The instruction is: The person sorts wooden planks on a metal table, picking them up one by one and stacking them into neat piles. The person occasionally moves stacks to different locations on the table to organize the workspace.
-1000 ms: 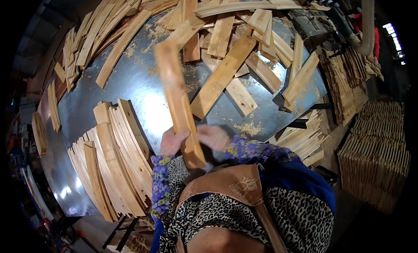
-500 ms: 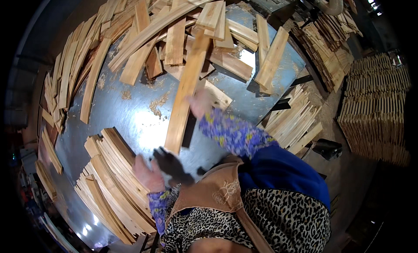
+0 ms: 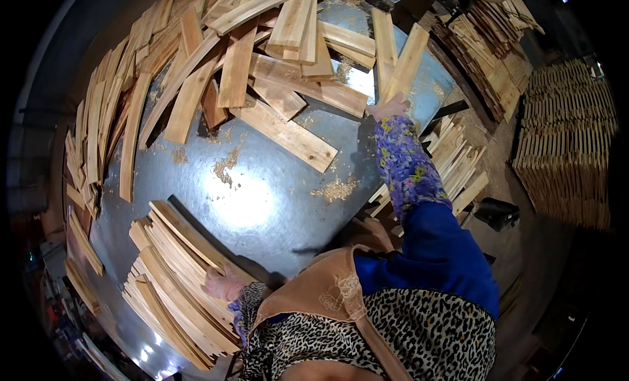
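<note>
My right hand [image 3: 390,108] is stretched out to the far right side of the metal table. Its fingers are closed on the near end of a pale wooden plank [image 3: 409,58], which leans over another plank [image 3: 384,37]. At the lower left, my left hand [image 3: 224,283] is closed on a plank [image 3: 187,229] along the right side of a stack of planks [image 3: 171,266]. That hand's fingertips are partly hidden against the wood. Between my hands, a single plank [image 3: 288,135] lies slantwise on the table, its far end close to the jumbled planks.
Jumbled planks [image 3: 239,63] cover the table's far side, and more planks [image 3: 105,112] line its left edge. Wood shavings [image 3: 335,190] are scattered on the metal tabletop [image 3: 282,217]. Beyond the right edge stand a bundle of strips [image 3: 452,165] and a tall stack [image 3: 563,145].
The long plank in the middle has left that spot, and a plank now lies along the stack's right side under my left hand. My right hand has moved right and away to another plank.
</note>
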Action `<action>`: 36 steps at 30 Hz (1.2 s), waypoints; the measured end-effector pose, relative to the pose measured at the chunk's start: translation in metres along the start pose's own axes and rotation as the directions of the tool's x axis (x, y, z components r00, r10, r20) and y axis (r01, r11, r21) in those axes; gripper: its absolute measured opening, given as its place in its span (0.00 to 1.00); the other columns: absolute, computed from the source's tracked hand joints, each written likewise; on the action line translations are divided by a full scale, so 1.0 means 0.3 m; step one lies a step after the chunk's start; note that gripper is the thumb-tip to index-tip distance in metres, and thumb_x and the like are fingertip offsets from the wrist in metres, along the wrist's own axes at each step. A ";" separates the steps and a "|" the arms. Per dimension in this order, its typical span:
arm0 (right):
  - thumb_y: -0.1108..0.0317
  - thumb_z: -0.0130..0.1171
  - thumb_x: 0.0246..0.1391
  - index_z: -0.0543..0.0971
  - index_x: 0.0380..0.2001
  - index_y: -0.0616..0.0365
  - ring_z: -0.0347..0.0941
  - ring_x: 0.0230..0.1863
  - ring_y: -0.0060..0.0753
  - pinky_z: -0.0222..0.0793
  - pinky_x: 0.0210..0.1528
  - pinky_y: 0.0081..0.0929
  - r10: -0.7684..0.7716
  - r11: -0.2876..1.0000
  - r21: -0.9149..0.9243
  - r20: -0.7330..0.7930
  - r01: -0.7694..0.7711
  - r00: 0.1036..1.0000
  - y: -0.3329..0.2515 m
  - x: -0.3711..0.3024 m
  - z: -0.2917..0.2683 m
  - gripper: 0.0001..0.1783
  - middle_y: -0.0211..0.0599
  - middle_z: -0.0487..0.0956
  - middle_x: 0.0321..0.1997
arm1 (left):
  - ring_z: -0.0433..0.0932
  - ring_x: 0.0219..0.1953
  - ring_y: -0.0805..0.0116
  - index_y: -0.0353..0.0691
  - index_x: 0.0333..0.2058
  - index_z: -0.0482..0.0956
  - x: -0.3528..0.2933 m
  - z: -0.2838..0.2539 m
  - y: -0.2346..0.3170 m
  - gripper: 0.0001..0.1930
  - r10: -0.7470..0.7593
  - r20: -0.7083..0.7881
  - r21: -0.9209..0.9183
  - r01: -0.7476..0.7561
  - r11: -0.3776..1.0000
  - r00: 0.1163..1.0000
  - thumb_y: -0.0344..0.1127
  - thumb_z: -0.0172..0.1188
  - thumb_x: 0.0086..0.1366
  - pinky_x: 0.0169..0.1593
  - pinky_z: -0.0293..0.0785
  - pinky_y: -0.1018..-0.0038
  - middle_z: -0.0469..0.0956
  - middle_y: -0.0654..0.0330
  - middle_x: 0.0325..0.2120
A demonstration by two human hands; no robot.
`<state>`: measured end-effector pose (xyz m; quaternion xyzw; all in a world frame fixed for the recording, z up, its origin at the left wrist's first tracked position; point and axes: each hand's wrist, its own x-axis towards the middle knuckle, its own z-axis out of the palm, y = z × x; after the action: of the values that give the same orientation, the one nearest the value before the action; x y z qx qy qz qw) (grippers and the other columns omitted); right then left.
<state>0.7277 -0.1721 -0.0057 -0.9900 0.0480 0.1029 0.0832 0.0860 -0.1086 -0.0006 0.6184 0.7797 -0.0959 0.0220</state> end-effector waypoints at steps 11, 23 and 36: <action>0.60 0.71 0.58 0.74 0.64 0.65 0.85 0.53 0.47 0.86 0.53 0.47 -0.767 0.189 0.977 0.211 -0.101 0.606 0.382 -0.052 -0.075 0.35 0.51 0.84 0.54 | 0.68 0.70 0.40 0.36 0.71 0.69 -0.016 -0.069 0.021 0.41 0.223 -0.350 -0.173 -0.297 0.939 0.910 0.40 0.73 0.61 0.75 0.63 0.51 0.70 0.41 0.68; 0.68 0.59 0.64 0.67 0.75 0.62 0.78 0.63 0.36 0.76 0.64 0.33 -0.908 0.385 0.873 0.417 -0.298 0.047 0.220 -1.001 -0.003 0.36 0.40 0.80 0.66 | 0.82 0.57 0.44 0.25 0.61 0.76 -0.058 -0.292 0.562 0.37 0.652 0.216 -0.972 0.224 0.072 0.726 0.52 0.69 0.64 0.65 0.75 0.58 0.82 0.35 0.56; 0.43 0.66 0.60 0.72 0.65 0.64 0.84 0.52 0.65 0.80 0.55 0.55 -0.256 -0.186 0.523 0.792 0.832 -0.555 0.117 -1.587 0.271 0.42 0.63 0.86 0.46 | 0.68 0.69 0.39 0.39 0.59 0.80 -0.152 -0.142 -0.068 0.30 0.137 -0.179 -0.443 -0.204 0.873 0.974 0.52 0.67 0.64 0.71 0.63 0.45 0.69 0.40 0.69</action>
<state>0.2440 -0.1553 0.0114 -0.3805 -0.7632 0.5008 -0.1481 0.0805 -0.1492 0.0507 0.6674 0.7220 0.1376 0.1200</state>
